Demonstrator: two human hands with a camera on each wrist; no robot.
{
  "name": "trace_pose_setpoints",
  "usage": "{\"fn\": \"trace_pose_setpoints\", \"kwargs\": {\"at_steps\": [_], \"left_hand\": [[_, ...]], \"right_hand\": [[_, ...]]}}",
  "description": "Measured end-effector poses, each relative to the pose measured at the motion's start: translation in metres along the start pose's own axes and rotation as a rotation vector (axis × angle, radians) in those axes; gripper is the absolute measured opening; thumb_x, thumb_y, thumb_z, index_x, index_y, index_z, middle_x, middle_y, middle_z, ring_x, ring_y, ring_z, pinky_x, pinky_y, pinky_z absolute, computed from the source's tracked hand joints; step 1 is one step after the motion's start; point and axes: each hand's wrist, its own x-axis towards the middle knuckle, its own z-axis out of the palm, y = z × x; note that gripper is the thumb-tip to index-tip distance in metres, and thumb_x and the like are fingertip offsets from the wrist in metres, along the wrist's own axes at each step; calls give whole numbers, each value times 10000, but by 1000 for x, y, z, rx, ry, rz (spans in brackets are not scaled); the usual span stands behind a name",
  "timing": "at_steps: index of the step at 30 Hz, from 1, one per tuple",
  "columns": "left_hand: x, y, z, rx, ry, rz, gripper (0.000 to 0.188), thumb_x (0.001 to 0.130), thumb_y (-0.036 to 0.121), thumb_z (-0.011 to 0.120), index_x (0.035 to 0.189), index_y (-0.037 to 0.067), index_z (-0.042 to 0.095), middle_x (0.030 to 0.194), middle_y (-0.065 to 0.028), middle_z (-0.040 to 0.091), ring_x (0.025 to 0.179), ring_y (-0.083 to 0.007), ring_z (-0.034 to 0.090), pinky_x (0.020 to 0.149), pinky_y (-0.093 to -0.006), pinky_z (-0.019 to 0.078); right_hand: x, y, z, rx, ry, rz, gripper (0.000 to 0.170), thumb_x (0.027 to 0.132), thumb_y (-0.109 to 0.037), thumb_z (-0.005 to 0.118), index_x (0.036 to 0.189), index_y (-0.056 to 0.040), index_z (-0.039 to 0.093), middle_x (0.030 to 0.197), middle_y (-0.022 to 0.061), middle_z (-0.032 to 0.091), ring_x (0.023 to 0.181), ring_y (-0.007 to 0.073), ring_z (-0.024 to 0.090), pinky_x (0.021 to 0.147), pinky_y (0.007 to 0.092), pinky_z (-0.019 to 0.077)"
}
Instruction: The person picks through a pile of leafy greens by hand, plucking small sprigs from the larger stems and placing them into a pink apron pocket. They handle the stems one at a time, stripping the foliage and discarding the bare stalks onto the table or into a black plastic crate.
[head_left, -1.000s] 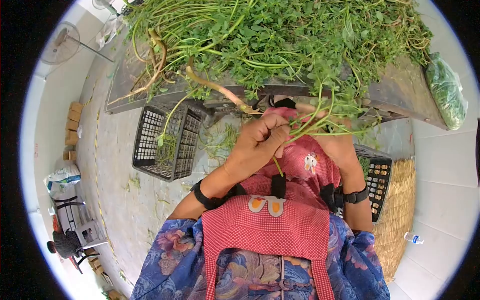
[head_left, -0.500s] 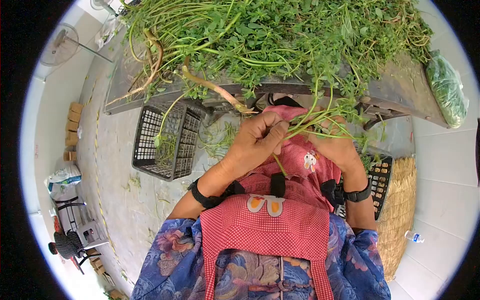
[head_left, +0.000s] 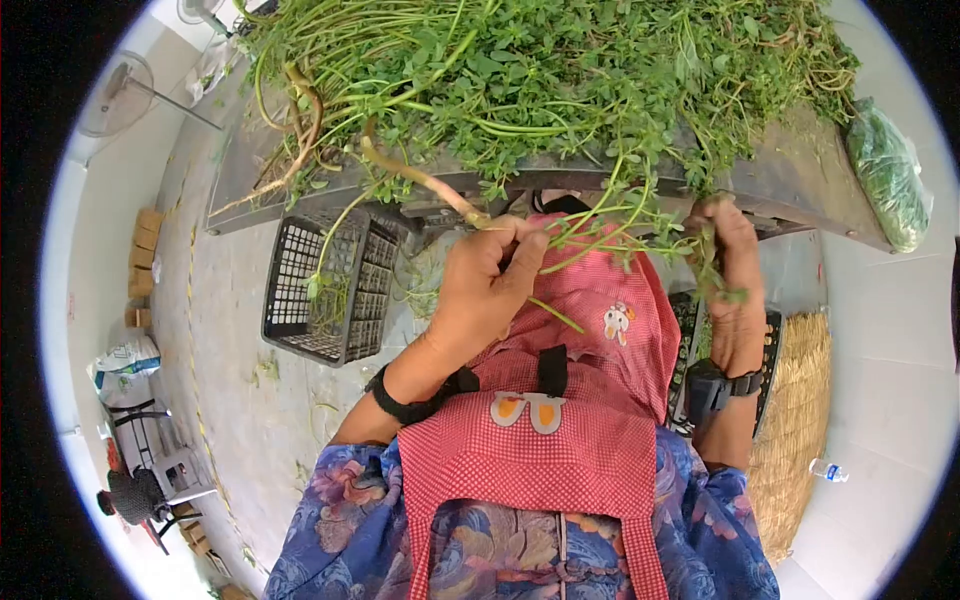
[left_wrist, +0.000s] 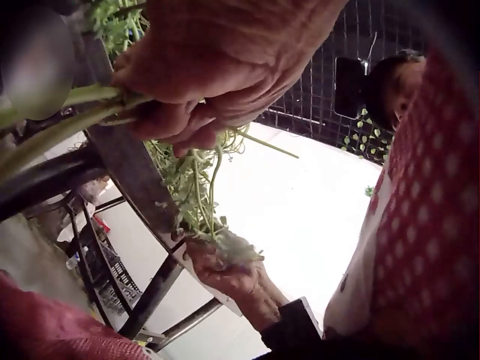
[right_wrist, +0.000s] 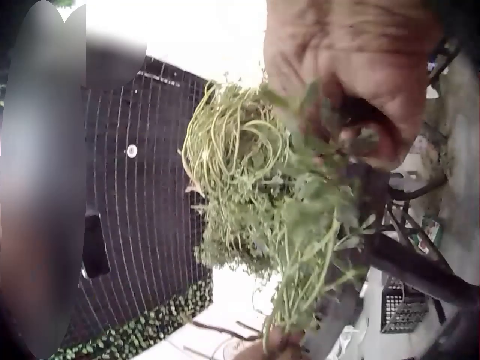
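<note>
In the head view my left hand (head_left: pixel 487 282) pinches a bunch of green stems (head_left: pixel 600 225) between thumb and fingers, in front of the table's edge. A thick pale stem (head_left: pixel 430 182) runs from the table edge to that hand. My right hand (head_left: pixel 733 255) is farther right, its fingers curled by the leafy ends; the right wrist view shows leaves (right_wrist: pixel 315 161) across the curled fingers of the right hand (right_wrist: pixel 352 75). In the left wrist view the left hand (left_wrist: pixel 225 71) grips thick stems (left_wrist: pixel 67 124).
A large heap of greens (head_left: pixel 560 80) covers much of the table (head_left: pixel 800 185). Below left stands a black crate (head_left: pixel 330 290); another crate is partly hidden behind the right forearm. A bag of greens (head_left: pixel 888 178) hangs by the table's right end. A straw bundle (head_left: pixel 800 420) stands at right.
My right hand has moved away to the right and up from the left hand, towards the leafy ends. My left hand has shifted slightly left, still holding the stems.
</note>
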Motion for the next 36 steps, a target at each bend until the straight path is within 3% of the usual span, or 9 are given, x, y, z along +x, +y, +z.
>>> {"fn": "trace_pose_setpoints", "kwargs": {"at_steps": [3,8,10,12,18,25,31,33,36], "left_hand": [[-2,3,1,-167,-42,-104,156,923,147,503,863,13,556,613,33,504,532,-26,474,473,-185,371],[-3,0,8,-315,-37,-75,152,928,135,488,955,-3,549,706,10,555,643,-52,551,564,-188,433],[-3,4,10,-291,-47,-72,148,927,129,489,955,-4,548,705,9,557,642,-52,552,567,-187,433],[-4,8,11,-270,-59,-66,144,925,124,490,955,-5,548,704,7,560,641,-53,552,570,-187,433],[-7,6,16,-292,-91,-20,113,921,79,471,990,10,528,771,-10,575,705,-44,548,618,-194,445],[-9,-1,23,-132,-26,74,94,910,59,485,987,21,521,786,-3,569,729,-39,514,643,-198,429],[-7,4,23,-127,-19,66,80,915,81,490,959,19,515,740,-1,572,691,-40,522,620,-197,429],[-6,4,21,-207,-14,43,82,916,87,491,953,18,513,735,-4,576,691,-41,528,617,-197,431],[-5,-1,15,-179,14,23,94,920,93,486,961,13,514,751,-13,590,692,-43,543,611,-199,435]], "right_hand": [[-13,-25,8,350,-153,-31,217,928,-272,477,829,-80,503,638,9,476,545,101,485,423,196,371],[-41,-43,19,302,-431,-16,157,885,-206,554,854,-55,525,689,23,511,564,113,511,459,179,395],[-56,-33,50,-514,-196,-261,125,810,-126,623,886,-28,604,763,29,596,608,151,571,577,223,463],[-49,-15,71,-737,-291,-579,165,755,-84,645,909,-25,649,833,50,651,664,171,615,681,262,479],[-41,5,87,-1027,-178,-748,156,746,-120,663,895,-73,649,784,117,634,682,245,633,605,320,487],[-46,6,92,-1301,-140,-590,153,745,-118,664,894,-85,652,727,119,615,661,279,620,574,327,478],[-31,26,85,-716,-250,-709,137,808,-138,629,894,-32,640,555,55,544,508,165,549,478,294,421],[-36,10,81,53,-108,13,135,857,-142,585,886,-17,626,573,7,526,451,64,456,419,218,366],[-27,-6,58,575,-336,-83,142,874,-153,562,889,-22,615,597,8,510,417,25,384,377,161,293]]}}
